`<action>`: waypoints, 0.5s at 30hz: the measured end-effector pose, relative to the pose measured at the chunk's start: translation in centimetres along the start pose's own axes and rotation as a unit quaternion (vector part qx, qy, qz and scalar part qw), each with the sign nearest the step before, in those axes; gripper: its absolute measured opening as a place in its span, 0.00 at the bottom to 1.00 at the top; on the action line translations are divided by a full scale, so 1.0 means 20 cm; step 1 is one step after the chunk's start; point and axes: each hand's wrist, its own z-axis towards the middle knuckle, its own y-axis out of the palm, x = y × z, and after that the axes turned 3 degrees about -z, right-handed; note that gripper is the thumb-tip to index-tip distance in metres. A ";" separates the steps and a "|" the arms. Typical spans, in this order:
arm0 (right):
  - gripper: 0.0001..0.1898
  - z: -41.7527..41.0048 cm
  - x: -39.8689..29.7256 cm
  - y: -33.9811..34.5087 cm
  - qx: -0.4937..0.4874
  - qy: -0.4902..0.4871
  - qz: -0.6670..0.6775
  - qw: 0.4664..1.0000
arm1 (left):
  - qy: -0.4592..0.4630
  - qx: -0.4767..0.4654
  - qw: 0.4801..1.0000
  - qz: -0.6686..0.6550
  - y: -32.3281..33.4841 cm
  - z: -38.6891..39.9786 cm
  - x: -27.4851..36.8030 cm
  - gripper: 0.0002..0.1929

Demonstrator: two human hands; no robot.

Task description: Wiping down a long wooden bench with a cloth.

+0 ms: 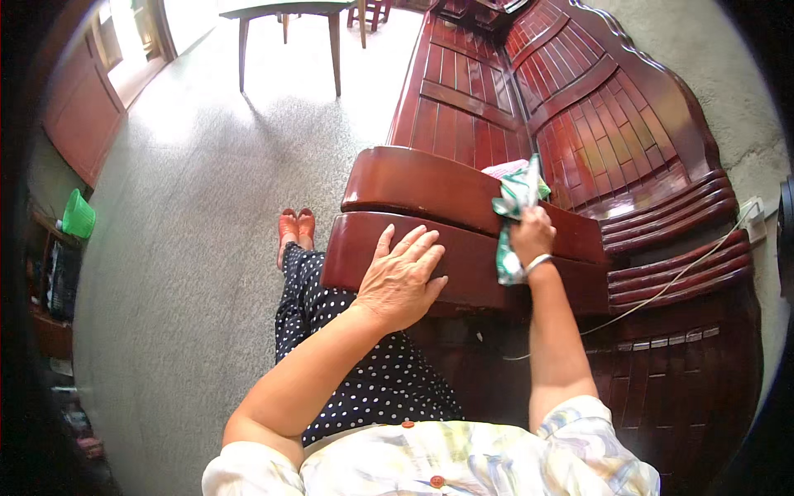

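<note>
My left hand lies palm down, fingers spread, on the nearer dark red wooden armrest. In my right hand is a bunched green-and-white cloth, its ends sticking out above and below my fist, over the right part of the two armrests. A light band circles my right wrist. Behind the farther armrest, a pink and green fabric item shows partly on the wooden bench seat; the armrest and cloth hide the rest of it.
The slatted bench backrest runs along the wall at right. A thin pale cable hangs from a wall socket across the nearer seat's backrest. A table stands at the far end. A green plastic basket is at far left.
</note>
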 end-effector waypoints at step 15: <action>0.14 -0.34 -0.04 -0.20 0.067 -0.204 0.193 0.957 | -0.052 0.055 0.997 0.027 -0.02 -0.11 -0.01 0.28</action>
